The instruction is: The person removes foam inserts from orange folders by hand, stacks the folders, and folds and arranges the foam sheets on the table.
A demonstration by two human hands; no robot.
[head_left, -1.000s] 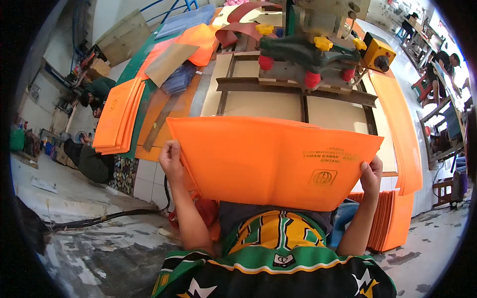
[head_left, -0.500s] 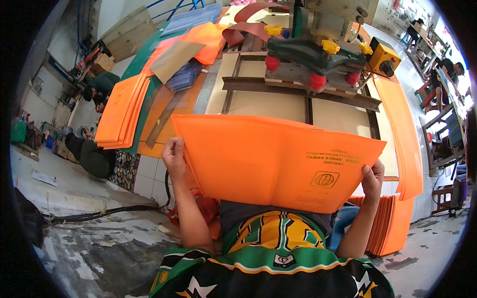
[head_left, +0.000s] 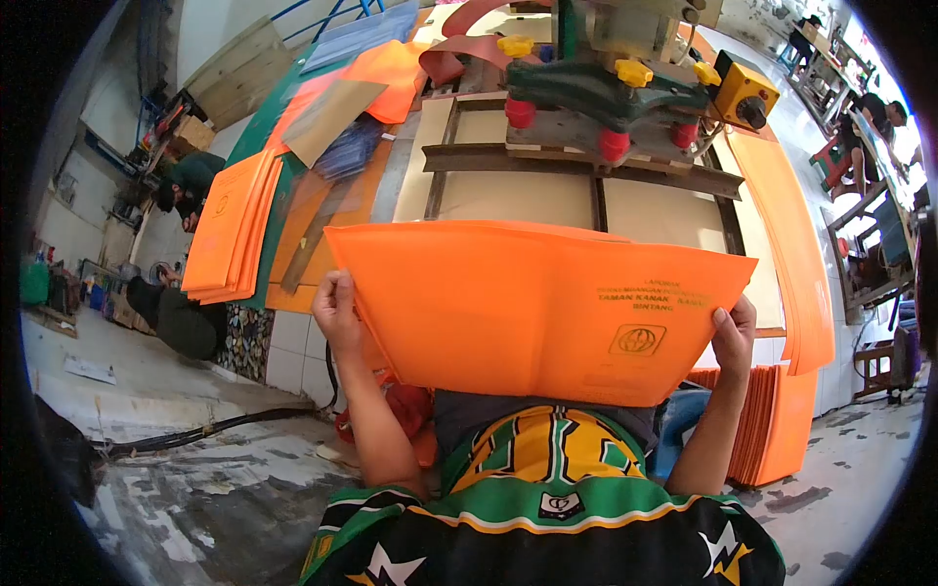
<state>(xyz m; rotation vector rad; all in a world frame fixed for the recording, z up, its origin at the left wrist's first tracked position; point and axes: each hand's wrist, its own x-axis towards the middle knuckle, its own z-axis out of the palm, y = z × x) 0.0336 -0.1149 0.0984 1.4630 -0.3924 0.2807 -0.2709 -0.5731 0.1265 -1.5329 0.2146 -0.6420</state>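
An orange plastic folder cover (head_left: 469,313), spread open with a crease down its middle, is held up in front of my body. Its right half carries printed lettering and a globe emblem. My left hand (head_left: 337,308) pinches the cover's left edge, with the fingers partly behind it. At the right edge, my right hand (head_left: 733,332) grips with the thumb on the front face. Just beyond the cover stands a press with a dark green head (head_left: 606,98) above a cream board (head_left: 518,200) crossed by metal bars.
Folded orange covers (head_left: 230,230) are stacked on the left of the table. More orange sheets (head_left: 782,244) hang over its right side, and a bundle of covers (head_left: 757,425) stands below. A yellow control box (head_left: 745,95) sits beside the press. Other people work at both sides.
The view has shifted slightly, so the press and table appear a little further left and higher. Both hands still hold the cover in nearly the same position.
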